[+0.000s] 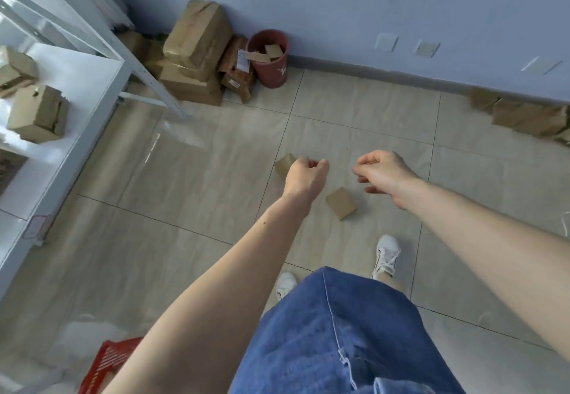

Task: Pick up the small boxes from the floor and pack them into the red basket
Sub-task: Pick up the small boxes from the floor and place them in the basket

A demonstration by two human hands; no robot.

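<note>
Tiled floor (200,178) bears two small boxes (341,203)

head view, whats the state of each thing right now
left hand: loosely curled, empty, above the floor
right hand: loosely curled, empty
far box: on the floor, partly behind the left hand
near box: on the floor, shut, untouched
red basket: on the floor at lower left, mostly hidden, contents not visible
red bin: upright by the wall, cardboard scraps inside
</note>
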